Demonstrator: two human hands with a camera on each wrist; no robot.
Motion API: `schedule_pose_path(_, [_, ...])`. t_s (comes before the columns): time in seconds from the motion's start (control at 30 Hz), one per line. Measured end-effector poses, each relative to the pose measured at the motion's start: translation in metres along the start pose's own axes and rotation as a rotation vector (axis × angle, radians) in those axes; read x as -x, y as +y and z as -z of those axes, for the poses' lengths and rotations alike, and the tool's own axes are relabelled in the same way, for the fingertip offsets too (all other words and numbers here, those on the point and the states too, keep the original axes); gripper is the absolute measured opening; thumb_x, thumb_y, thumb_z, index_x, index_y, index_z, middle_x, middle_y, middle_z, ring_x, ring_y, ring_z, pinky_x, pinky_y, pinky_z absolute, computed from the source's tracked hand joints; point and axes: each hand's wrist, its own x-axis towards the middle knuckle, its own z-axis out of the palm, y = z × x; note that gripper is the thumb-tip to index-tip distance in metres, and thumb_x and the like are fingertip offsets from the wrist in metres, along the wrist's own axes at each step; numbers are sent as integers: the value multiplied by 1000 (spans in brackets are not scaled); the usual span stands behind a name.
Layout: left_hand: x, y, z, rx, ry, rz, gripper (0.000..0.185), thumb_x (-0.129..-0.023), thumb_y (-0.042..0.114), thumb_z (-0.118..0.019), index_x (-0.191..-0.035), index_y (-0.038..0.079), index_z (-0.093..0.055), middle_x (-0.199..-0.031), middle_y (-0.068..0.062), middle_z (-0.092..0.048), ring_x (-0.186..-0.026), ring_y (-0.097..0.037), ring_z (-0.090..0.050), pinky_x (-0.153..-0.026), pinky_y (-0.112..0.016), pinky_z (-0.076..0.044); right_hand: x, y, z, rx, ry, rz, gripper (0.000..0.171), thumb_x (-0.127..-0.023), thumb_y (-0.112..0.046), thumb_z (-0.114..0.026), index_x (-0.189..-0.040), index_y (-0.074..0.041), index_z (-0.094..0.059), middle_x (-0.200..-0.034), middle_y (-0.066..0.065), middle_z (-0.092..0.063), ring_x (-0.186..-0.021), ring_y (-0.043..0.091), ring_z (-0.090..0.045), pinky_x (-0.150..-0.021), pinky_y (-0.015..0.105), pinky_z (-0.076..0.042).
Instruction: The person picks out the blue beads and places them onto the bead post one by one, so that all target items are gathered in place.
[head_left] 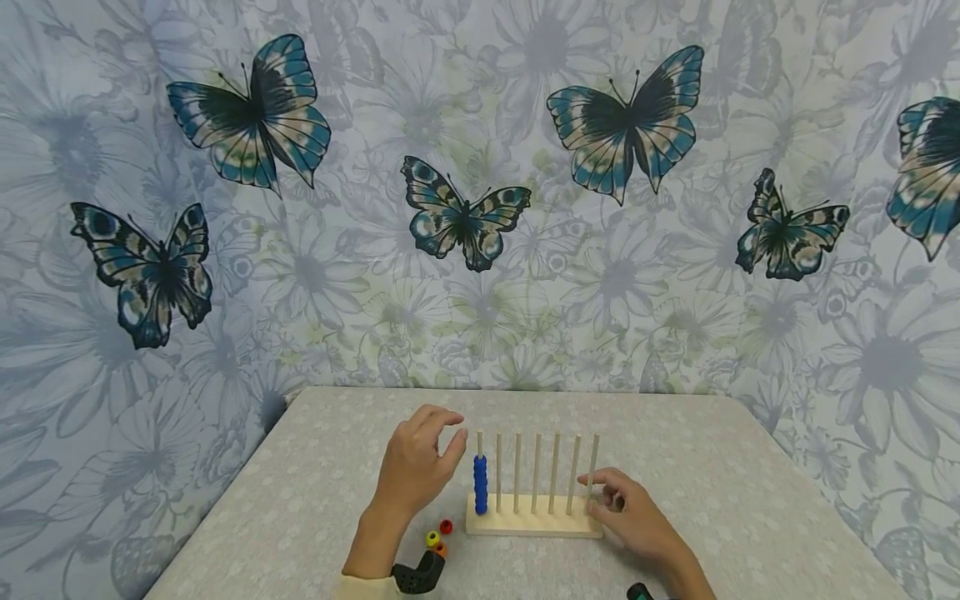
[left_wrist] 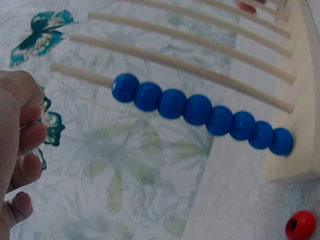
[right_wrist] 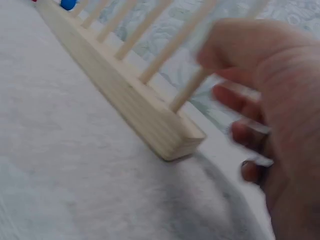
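Pale, unpainted wood on the peg rack (head_left: 534, 523), base and all seven pegs the same light cream tone. Bright blue beads (head_left: 481, 484) stacked on the leftmost peg, glossy and uniform. Near the tabletop's front edge, a red bead (head_left: 446, 527), a yellow bead (head_left: 432, 538) and an orange bead (head_left: 440, 549) just beneath it. The tablecloth (head_left: 315, 500) is light grey with a faint white flower print. Behind, the wallpaper (head_left: 480, 317) shows washed-out grey-blue and pale green daisies, with big butterflies (head_left: 628, 125) in teal, black and cream across it.
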Motion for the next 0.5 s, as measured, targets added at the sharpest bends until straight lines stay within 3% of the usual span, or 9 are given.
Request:
schedule_pose_path(0.13, [1,-7,0,-42,-15,29,22,-84,18,-79,-105,13,-73,-100,0,-70,-69,-11,-60,-57,-24,-48,-1,-1,-1,-34,219,120,25,-91,0,-66,-114,-10,-67,-103,6,-65,-78,7,-51,-66,24,-45])
schedule_pose_path(0.23, [2,-11,-1,-82,-32,39,25,-84,20,-79,-107,13,-73,-102,0,-71,-79,-14,-67,-65,-29,-55,-2,-1,0,-10,377,161,22,-93,0,-64,-112,-11,-67,-106,9,-67,-87,6,-56,-72,22,-47])
schedule_pose_path(0.37, [5,-17,-4,-118,-42,46,24,-84,21,-79,-107,14,-73,-104,-1,-72,-94,-21,-69,-78,-42,-57,-2,-1,3,98,574,117,21,-94,-7,-67,-113,-16,-68,-107,4,-68,-92,5,-56,-80,24,-44])
schedule_pose_path(0.5, [10,-25,-6,-145,-51,68,26,-84,21,-79,-109,15,-74,-110,-2,-73,-103,-25,-68,-86,-50,-55,-2,-2,8,197,737,37,27,-91,-10,-71,-117,-12,-68,-113,1,-66,-102,12,-56,-90,34,-42])
